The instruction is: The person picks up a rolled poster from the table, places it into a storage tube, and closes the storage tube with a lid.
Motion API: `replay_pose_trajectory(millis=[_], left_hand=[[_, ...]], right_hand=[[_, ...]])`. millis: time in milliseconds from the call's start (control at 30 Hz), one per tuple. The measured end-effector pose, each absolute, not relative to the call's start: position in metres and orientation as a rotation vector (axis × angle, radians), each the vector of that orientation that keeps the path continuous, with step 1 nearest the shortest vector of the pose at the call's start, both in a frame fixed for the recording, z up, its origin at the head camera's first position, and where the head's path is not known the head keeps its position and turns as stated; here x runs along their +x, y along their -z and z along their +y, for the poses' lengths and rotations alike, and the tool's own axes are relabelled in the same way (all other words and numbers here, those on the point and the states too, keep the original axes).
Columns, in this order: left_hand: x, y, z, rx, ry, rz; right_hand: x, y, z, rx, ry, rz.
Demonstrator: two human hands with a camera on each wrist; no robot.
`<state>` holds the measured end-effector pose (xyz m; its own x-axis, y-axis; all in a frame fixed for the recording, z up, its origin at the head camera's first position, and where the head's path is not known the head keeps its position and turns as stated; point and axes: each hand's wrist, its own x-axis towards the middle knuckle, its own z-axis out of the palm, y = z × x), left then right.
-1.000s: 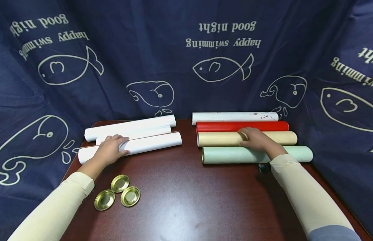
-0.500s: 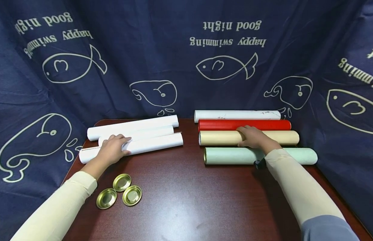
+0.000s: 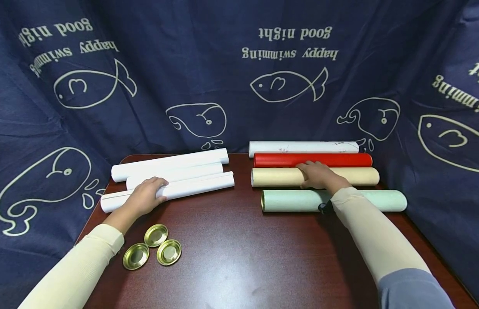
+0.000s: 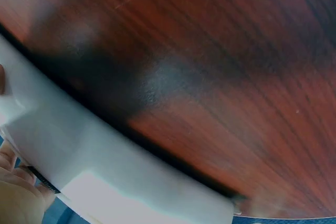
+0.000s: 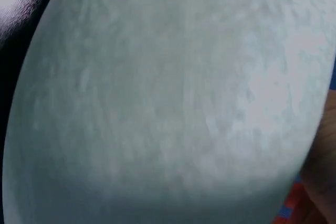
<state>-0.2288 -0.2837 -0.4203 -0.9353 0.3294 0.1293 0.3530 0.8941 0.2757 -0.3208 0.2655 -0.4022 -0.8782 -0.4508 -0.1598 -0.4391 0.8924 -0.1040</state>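
My left hand (image 3: 147, 196) holds the nearest of three white paper rolls (image 3: 200, 184) on the left, thumb on the near side and fingers over the top. Its loose paper edge shows along the upper side. In the left wrist view the same roll (image 4: 121, 156) runs diagonally, fingers at its left side. Across the table, my right hand (image 3: 318, 175) grips a beige tube (image 3: 276, 177) from above. A pale green tube (image 3: 289, 201) lies in front of it, under my wrist. That green tube (image 5: 168, 98) fills most of the right wrist view.
Behind the beige tube lie a red tube (image 3: 278, 160) and a white tube with a branch print (image 3: 301, 147). Two further white paper rolls (image 3: 169, 163) lie behind the held one. Three gold metal lids (image 3: 169, 252) sit front left. A navy curtain (image 3: 239, 77) encloses the table.
The beige tube has shifted slightly left with my right hand, and a gap shows between it and the green tube. My left hand stays on the nearest white paper roll.
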Motion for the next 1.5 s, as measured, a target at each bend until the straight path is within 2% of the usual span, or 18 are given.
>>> replay_pose_trajectory(millis=[233, 533, 833, 1167, 1500], left_hand=[[-0.228, 0.420, -0.289, -0.554, 0.481, -2.944], [-0.221, 0.421, -0.294, -0.636, 0.546, -2.834], [-0.211, 0.418, -0.293, -0.693, 0.566, -2.700], [-0.196, 0.416, -0.294, -0.736, 0.586, -2.617], [-0.193, 0.422, -0.289, -0.868, 0.562, -2.632]], right_hand=[[-0.328, 0.400, 0.251, -0.823, 0.050, 2.885], [-0.319, 0.396, 0.242, -1.045, 0.212, 3.044], [-0.301, 0.377, 0.259, -1.028, 0.279, 3.178], [-0.251, 0.359, 0.292, -0.935, 0.257, 3.216], [-0.200, 0.377, 0.309, -1.027, 0.282, 3.285]])
